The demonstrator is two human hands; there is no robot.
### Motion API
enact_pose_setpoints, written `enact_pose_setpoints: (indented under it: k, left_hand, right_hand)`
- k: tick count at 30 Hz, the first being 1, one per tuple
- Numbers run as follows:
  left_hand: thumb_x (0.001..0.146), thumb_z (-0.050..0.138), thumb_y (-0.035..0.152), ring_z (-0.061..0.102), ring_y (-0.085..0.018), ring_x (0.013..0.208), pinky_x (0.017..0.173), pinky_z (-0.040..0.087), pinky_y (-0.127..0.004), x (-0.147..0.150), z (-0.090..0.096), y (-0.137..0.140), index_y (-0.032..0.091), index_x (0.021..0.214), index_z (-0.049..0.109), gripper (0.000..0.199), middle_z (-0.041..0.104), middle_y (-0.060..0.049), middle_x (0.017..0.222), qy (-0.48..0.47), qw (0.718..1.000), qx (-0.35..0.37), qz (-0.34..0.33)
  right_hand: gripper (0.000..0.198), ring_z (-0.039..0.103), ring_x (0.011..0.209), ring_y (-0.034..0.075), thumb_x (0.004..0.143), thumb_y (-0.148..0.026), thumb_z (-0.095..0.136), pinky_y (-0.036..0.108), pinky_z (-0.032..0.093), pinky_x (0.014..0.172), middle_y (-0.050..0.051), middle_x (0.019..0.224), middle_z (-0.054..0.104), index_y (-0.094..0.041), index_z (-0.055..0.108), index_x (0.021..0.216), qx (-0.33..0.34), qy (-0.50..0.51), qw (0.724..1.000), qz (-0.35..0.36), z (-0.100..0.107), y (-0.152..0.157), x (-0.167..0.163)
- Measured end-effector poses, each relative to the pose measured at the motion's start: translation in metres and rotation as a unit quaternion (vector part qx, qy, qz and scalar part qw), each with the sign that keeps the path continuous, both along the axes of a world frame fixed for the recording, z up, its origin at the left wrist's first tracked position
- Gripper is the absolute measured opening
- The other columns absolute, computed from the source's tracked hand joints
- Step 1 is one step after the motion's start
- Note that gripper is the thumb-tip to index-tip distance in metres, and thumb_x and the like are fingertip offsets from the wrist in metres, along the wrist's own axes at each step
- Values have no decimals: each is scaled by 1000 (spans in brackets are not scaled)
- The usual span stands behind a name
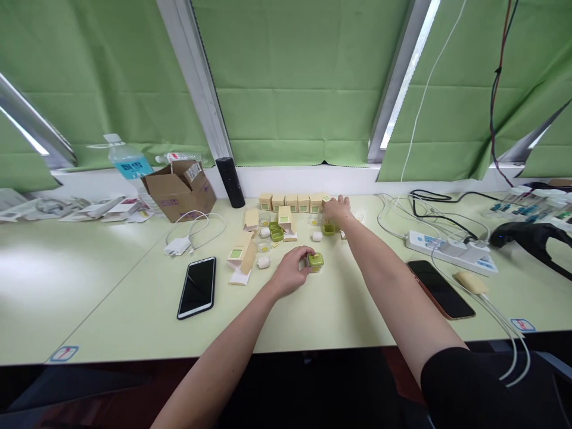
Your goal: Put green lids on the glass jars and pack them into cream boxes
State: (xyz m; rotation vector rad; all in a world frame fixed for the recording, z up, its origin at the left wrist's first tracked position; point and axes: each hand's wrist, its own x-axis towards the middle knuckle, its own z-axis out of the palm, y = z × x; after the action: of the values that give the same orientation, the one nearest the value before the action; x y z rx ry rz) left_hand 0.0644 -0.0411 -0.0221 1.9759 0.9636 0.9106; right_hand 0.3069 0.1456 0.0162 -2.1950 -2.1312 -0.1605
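My left hand point(291, 271) pinches a small clear container with a green lid point(315, 260), which stands on the table. Farther back, my right hand point(338, 210) reaches to the right end of a row of small cream boxes point(291, 203). Its fingers curl downward, and what they grip is hidden. Just below that hand lie a green lid point(329, 229) and a white roll-like piece point(317, 236). Left of them are more green lids point(277, 235), clear containers point(264, 245) and another white piece point(263, 262). An opened carton point(242, 256) lies with its flap out.
A phone point(197, 288) lies at left, another phone point(440, 289) at right near a power strip point(451, 251). A cardboard box point(181, 190), a black cylinder point(230, 182) and a water bottle point(128, 158) stand at the back left. A white charger point(177, 246) trails its cable.
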Motion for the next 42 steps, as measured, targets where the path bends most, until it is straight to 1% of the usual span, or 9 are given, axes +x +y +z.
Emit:
enact_pose_setpoints:
  k: [6, 10, 13, 18, 21, 28, 32, 37, 42]
  left_hand:
    - [79, 68, 13, 67, -26, 104, 96, 53, -40, 1, 5, -2, 24, 107, 66, 30, 73, -4, 112, 24, 1000, 8, 2]
    - [80, 68, 14, 67, -25, 104, 95, 53, -39, 1, 4, -1, 23, 107, 66, 29, 73, -5, 113, 20, 1000, 8, -1]
    - [80, 68, 14, 67, -25, 104, 96, 54, -39, 0, 2, 0, 23, 108, 66, 30, 72, -5, 113, 9, 1000, 6, -4]
    - [79, 68, 15, 67, -24, 105, 100, 54, -40, 0, -2, 2, 23, 109, 66, 31, 72, -5, 112, -11, 1000, 1, -6]
    - [79, 69, 16, 68, -23, 103, 100, 55, -40, 1, -2, 4, 22, 108, 66, 30, 72, -4, 110, -11, 1000, 1, -11]
    - [77, 68, 15, 69, -24, 103, 101, 55, -42, 1, -1, 5, 22, 107, 66, 31, 73, -5, 110, -23, 1000, 14, -14]
    - [79, 68, 17, 69, -24, 105, 101, 55, -42, 0, -2, 5, 22, 108, 67, 30, 73, -6, 111, -12, 1000, 16, -14]
    - [79, 70, 19, 69, -24, 107, 102, 56, -42, 0, -2, 7, 22, 110, 68, 30, 74, -6, 113, -10, 1000, 14, -15]
    - [79, 72, 20, 70, -25, 109, 102, 56, -43, 0, -3, 7, 23, 109, 68, 31, 74, -6, 114, -5, 1000, 21, -11]
  right_hand:
    - [43, 57, 127, 38, 90, -31, 60, 60, 36, 110, 18, 132, 67, -24, 70, 131, 20, 31, 999, 17, 6, -4, 2]
    - [58, 59, 127, 33, 88, -10, 48, 53, 36, 111, 16, 156, 49, -21, 58, 143, 52, 44, 997, 29, 18, -11, 11]
    - [68, 56, 133, 31, 85, -3, 42, 50, 36, 112, 16, 165, 38, -19, 49, 151, 120, 77, 988, 56, 27, -18, 23]
    - [61, 42, 149, 29, 96, -13, 30, 50, 41, 111, 12, 170, 34, -23, 43, 155, 185, 161, 968, 59, 30, -36, 32]
    - [67, 36, 155, 27, 96, -13, 30, 52, 39, 116, 11, 172, 30, -24, 34, 162, 203, 187, 959, 65, 30, -48, 30]
    - [71, 15, 164, 26, 101, -26, 35, 53, 21, 132, 11, 175, 20, -23, 14, 169, 296, 212, 910, 197, 53, -64, 17]
    - [70, 14, 165, 24, 103, -29, 33, 50, 21, 134, 8, 175, 18, -26, 12, 169, 298, 235, 894, 238, 59, -72, 9]
    - [72, 19, 163, 26, 101, -27, 34, 52, 32, 130, 13, 173, 19, -21, 14, 169, 271, 268, 906, 184, 40, -72, 19]
    - [66, 24, 162, 29, 103, -33, 35, 55, 37, 127, 15, 169, 24, -22, 21, 167, 297, 271, 909, 112, 32, -61, 51]
